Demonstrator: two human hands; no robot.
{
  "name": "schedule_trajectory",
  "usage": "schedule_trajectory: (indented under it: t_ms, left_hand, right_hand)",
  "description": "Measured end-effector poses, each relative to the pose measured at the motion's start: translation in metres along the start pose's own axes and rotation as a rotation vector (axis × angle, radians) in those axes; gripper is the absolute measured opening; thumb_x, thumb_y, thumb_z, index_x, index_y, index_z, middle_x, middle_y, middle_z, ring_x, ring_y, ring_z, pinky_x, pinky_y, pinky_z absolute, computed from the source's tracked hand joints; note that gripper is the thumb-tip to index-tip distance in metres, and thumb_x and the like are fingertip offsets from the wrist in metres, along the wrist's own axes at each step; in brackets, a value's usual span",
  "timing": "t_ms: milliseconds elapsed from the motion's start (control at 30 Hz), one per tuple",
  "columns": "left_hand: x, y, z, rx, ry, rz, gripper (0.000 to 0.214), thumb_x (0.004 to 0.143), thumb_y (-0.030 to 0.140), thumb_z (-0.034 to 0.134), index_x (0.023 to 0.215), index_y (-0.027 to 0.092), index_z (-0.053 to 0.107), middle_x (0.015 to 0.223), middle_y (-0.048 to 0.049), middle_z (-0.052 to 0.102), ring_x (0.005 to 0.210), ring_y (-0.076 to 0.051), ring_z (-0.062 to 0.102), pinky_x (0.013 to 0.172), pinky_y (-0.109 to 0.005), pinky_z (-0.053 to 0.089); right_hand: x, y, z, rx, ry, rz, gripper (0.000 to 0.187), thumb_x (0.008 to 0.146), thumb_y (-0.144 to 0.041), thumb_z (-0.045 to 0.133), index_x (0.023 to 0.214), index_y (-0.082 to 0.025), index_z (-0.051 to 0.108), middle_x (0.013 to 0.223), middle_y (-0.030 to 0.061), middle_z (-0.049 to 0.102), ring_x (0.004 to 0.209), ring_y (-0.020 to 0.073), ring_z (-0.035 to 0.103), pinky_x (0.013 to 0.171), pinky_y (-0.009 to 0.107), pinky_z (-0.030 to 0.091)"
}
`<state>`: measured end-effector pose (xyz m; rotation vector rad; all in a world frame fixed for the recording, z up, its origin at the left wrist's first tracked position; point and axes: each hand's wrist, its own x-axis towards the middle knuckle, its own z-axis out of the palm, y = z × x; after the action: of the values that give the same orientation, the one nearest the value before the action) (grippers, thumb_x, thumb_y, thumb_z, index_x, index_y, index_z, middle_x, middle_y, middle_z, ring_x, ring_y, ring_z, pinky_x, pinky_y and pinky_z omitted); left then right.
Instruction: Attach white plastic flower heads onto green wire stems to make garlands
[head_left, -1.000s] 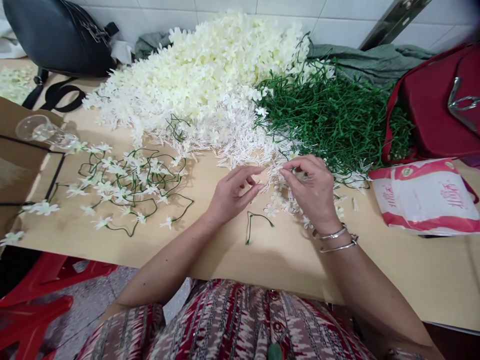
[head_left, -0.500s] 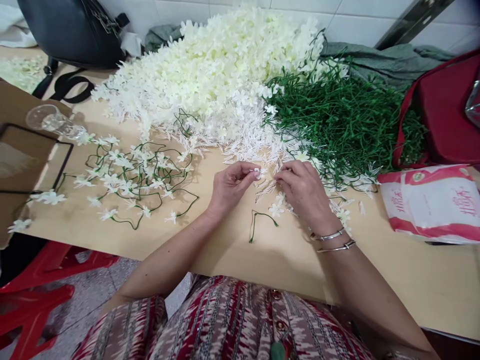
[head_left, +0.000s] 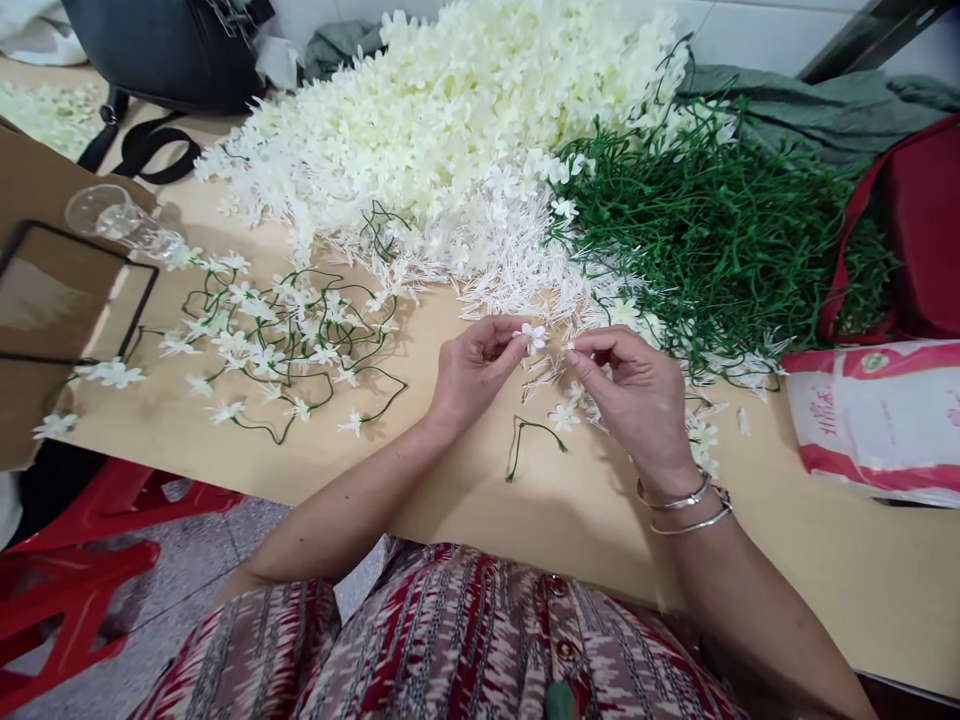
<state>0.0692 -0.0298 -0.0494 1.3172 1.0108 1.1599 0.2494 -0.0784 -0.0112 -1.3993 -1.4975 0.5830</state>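
One white artificial flower (head_left: 534, 338) now shows clearly, pinched in the left hand (head_left: 474, 372).
Its petals have come into plainer view above the desk (head_left: 457, 500); the right hand (head_left: 641, 390), just apart, seems to pinch a small white piece (head_left: 570, 347). Both hands thus appear occupied, leaving a bent green stem (head_left: 517, 442) untouched nearby.

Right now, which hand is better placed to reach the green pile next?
Probably the right hand, nearer the green pile, though apparently pinching a white bit; the left hand pinches a white flower.
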Motion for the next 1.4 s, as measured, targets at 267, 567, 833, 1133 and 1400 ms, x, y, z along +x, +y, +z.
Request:
schedule_trajectory:
  t_ms: [267,567,833,1133,1400]
  left_hand:
    - [-0.004,0.004,0.003,0.016,0.012,0.017,0.030,0.088,0.046,0.082,0.094,0.018,0.077,0.086,-0.0040,0.080,0.075,-0.012,0.074,0.069,-0.021,0.057]
    - [-0.009,0.010,0.006,0.061,-0.052,0.095,0.023,0.091,0.041,0.080,0.099,0.019,0.078,0.093,-0.0054,0.082,0.084,-0.014,0.077,0.080,-0.025,0.060]
    - [-0.010,0.008,0.007,0.068,-0.143,0.145,0.020,0.095,0.038,0.075,0.103,0.020,0.079,0.099,-0.0066,0.083,0.087,-0.016,0.079,0.083,-0.027,0.064]
    - [-0.009,0.014,0.005,0.231,-0.128,0.328,0.012,0.094,0.028,0.074,0.102,0.023,0.081,0.096,-0.0042,0.084,0.086,-0.016,0.079,0.084,-0.029,0.065]
    - [-0.012,0.017,0.009,0.207,-0.078,0.243,0.013,0.093,0.031,0.076,0.100,0.021,0.081,0.092,-0.0039,0.083,0.083,-0.016,0.079,0.080,-0.027,0.063]
  right_hand:
    - [-0.004,-0.002,0.007,-0.052,-0.067,0.025,0.008,0.091,-0.023,0.072,0.083,-0.024,0.072,0.089,0.0025,0.070,0.076,0.0166,0.062,0.066,0.031,0.050]
    - [-0.005,-0.003,0.007,-0.038,-0.131,0.074,0.014,0.090,-0.024,0.068,0.076,-0.023,0.066,0.084,0.0020,0.065,0.073,0.0159,0.059,0.065,0.031,0.046]
    - [0.001,-0.006,-0.001,0.251,-0.299,0.460,0.022,0.083,-0.038,0.075,0.073,-0.021,0.065,0.064,-0.0039,0.055,0.060,0.0119,0.044,0.059,0.029,0.035]
    - [-0.001,0.003,-0.002,0.442,-0.275,0.568,0.028,0.079,-0.045,0.082,0.072,-0.022,0.068,0.065,-0.0019,0.064,0.057,0.0118,0.047,0.053,0.028,0.034]
    - [-0.003,0.001,0.001,0.449,-0.214,0.509,0.019,0.083,-0.038,0.080,0.078,-0.022,0.071,0.071,-0.0020,0.065,0.065,0.0137,0.053,0.059,0.029,0.041]
